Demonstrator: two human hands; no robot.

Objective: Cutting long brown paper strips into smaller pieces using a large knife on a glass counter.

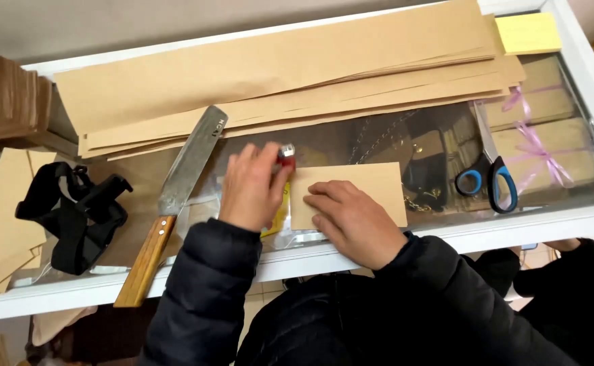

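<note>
My left hand [251,187] grips a small red and silver object [286,154], which looks like a glue stick, at the left edge of a folded brown paper piece [371,188] on the glass counter top. A yellow item [281,215] lies partly under this hand. My right hand [351,218] rests flat on the lower left part of the brown paper, fingers spread, holding it down.
A long knife with a wooden handle [175,196] lies left of my hands. A black strap harness [73,210] sits further left. Blue-handled scissors [490,173] lie at right. Stacked long brown paper sheets [283,74] fill the back. The white counter frame [534,220] borders the front.
</note>
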